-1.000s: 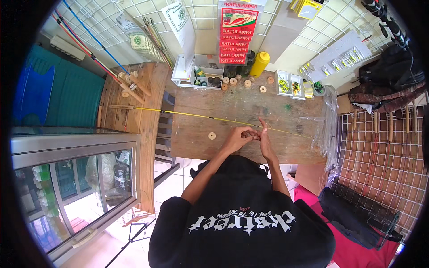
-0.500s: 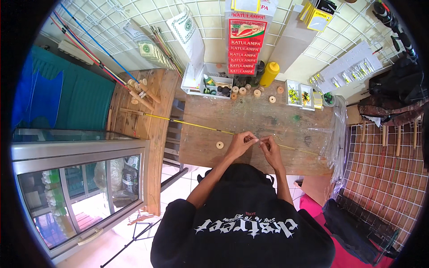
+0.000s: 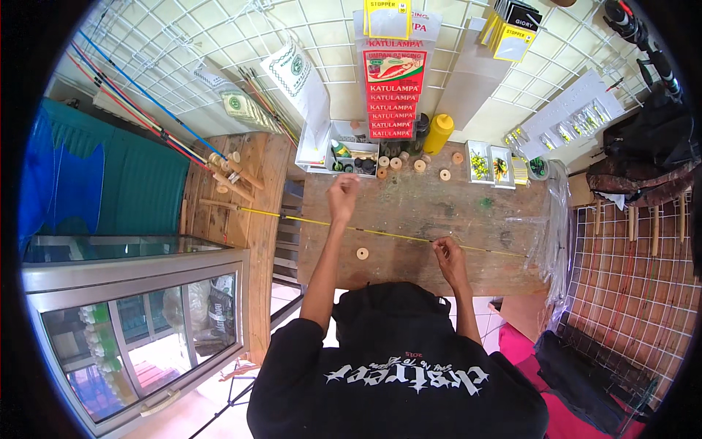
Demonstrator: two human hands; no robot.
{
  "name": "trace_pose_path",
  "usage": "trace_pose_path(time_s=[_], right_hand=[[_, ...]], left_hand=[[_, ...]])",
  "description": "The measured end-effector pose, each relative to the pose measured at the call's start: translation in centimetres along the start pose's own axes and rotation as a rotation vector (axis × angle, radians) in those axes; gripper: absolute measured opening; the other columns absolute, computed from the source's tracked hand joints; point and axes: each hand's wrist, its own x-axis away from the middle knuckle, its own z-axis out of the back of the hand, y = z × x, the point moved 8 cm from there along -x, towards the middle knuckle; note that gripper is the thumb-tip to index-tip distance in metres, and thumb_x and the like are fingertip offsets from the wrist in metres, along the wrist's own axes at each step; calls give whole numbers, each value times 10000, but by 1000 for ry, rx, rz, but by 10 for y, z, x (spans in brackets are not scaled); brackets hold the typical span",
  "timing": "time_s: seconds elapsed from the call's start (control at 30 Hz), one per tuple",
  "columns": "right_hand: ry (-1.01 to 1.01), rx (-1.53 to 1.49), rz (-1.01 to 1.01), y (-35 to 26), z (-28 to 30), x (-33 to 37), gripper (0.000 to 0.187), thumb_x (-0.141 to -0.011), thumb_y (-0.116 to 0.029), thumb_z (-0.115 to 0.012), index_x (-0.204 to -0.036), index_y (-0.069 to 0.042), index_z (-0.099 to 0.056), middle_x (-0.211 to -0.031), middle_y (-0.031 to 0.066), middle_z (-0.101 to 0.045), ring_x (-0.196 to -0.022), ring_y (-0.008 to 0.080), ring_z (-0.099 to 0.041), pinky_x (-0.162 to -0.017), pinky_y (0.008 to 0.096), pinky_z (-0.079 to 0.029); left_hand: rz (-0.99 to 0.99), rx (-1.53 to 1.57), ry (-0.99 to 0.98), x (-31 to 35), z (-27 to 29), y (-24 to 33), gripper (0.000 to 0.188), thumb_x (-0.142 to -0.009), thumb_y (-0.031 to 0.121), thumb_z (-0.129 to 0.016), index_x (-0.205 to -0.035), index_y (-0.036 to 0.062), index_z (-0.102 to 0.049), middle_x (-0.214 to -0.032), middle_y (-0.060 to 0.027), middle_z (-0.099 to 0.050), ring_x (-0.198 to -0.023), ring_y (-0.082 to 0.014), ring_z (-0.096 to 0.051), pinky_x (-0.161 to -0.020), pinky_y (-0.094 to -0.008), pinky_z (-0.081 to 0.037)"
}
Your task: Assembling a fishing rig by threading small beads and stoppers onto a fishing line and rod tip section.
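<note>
A slim yellow fishing rod [image 3: 329,223] lies across the wooden table [image 3: 409,274], its wooden handle [image 3: 218,203] over the bench on the left. My right hand [image 3: 449,260] is over the rod's thinner part, fingers pinched together; what they hold, if anything, is too small to make out. My left hand [image 3: 342,199] is raised on the far side of the rod, close to the white tray box [image 3: 316,159] of small bottles. Its fingers are curled together, and anything in them is too fine to tell. One round wooden spool [image 3: 362,253] lies on the near side of the rod.
Several wooden spools [image 3: 420,166] line the table's back beside a yellow squeeze bottle [image 3: 439,134]. White trays of small floats [image 3: 479,165] stand back right. Red packets [image 3: 393,88] hang on the wire grid. A glass cabinet [image 3: 139,336] stands left, with more rods [image 3: 161,124] behind it.
My hands were together over the rod. The left has moved away, left and far, toward the tray box; the right has shifted slightly nearer and right. The whole view has tilted a little.
</note>
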Motion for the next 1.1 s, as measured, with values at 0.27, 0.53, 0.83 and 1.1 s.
trace_pose_path(time_s=[0.27, 0.53, 0.83, 1.1], right_hand=[[23, -20, 75, 2, 0, -1, 104, -889, -131, -652, -910, -30, -637, -750, 52, -630, -626, 129, -538, -566, 276, -427], [55, 14, 73, -5, 2, -4, 111, -885, -127, -651, -909, -20, -632, -740, 49, -625, -588, 125, -480, -541, 287, -393], [101, 22, 73, 1, 9, 4, 115, -881, -126, -651, -902, -16, -624, -744, 55, -626, -593, 124, -459, -562, 287, -394], [175, 56, 83, -8, 20, 24, 110, -874, -119, -655, -908, -18, -628, -731, 77, -634, -585, 158, -469, -589, 309, -423]], left_hand=[[28, -436, 491, -59, 90, 14, 124, -833, 174, -668, -930, 111, -712, -896, -96, -718, -820, -306, -683, -722, -405, -512], [157, -642, 247, -94, 90, 2, 242, -773, 247, -772, -1009, 197, -748, -947, -94, -718, -894, -330, -676, -769, -442, -520], [132, -702, 242, -87, 83, 20, 177, -771, 210, -757, -919, 118, -731, -926, -121, -714, -875, -344, -679, -753, -440, -520], [-130, -486, 525, -54, 111, 13, 178, -746, 145, -757, -849, 49, -648, -860, -121, -700, -739, -291, -665, -675, -427, -511]])
